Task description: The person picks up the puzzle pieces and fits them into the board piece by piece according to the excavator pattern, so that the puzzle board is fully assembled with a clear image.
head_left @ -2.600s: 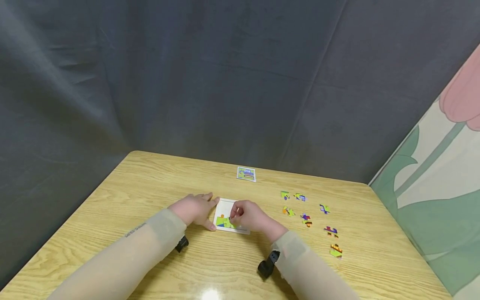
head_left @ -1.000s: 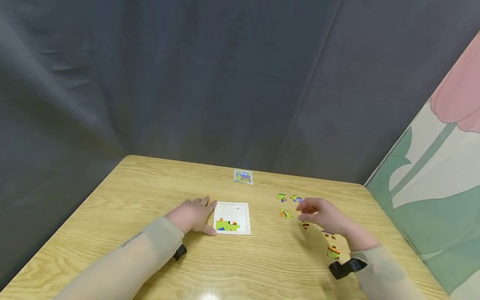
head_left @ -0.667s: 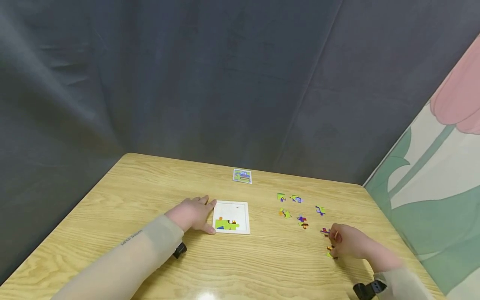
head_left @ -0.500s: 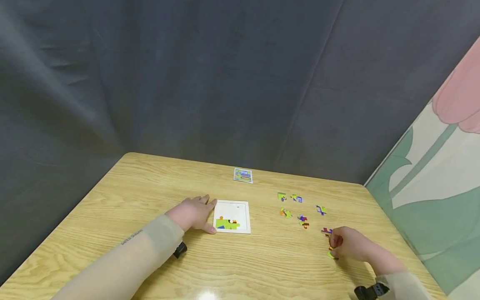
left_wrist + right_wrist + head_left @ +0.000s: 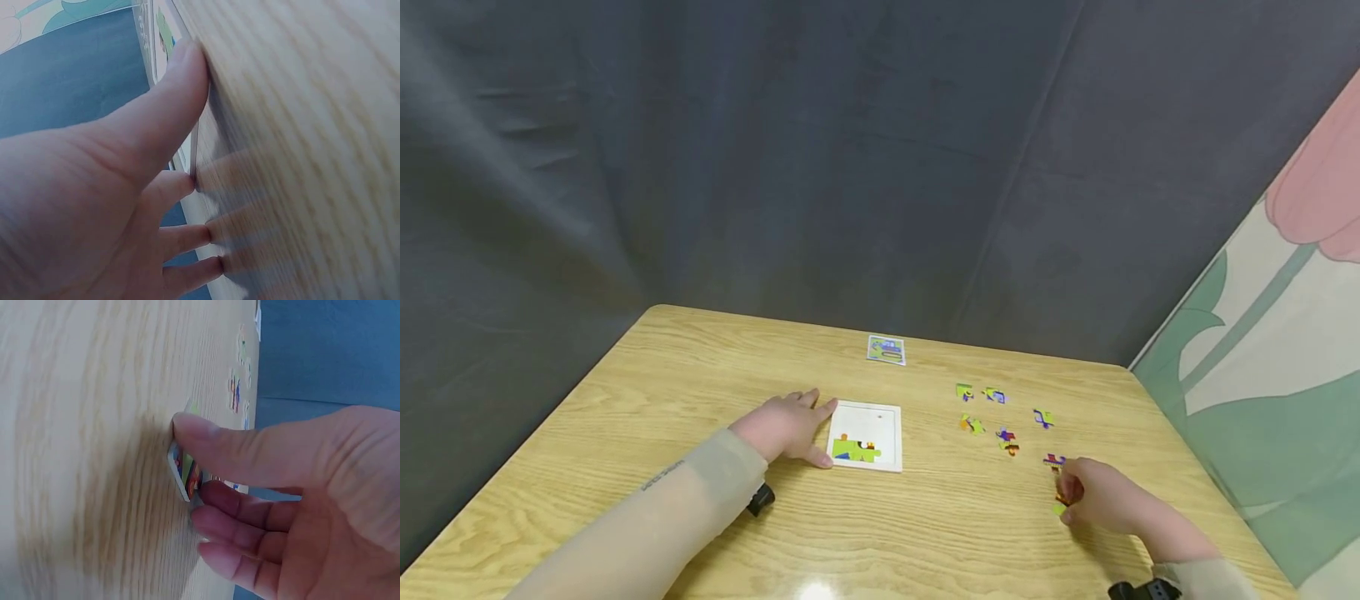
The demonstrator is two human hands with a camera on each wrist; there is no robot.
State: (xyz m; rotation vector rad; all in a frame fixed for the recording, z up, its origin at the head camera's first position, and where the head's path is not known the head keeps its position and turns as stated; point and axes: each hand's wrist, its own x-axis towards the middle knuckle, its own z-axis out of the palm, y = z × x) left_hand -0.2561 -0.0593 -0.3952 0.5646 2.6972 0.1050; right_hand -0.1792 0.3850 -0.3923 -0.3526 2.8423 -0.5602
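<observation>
At four o'clock from the white square puzzle tray (image 5: 889,412), the right hand (image 5: 1101,500) had left the tray and pinched a small green-and-orange jigsaw piece (image 5: 186,472) between thumb and fingers, tilting it off the wooden table (image 5: 662,392). Flat and relaxed, the left hand (image 5: 782,427) stayed braced against the tray's nine-o'clock edge.
</observation>
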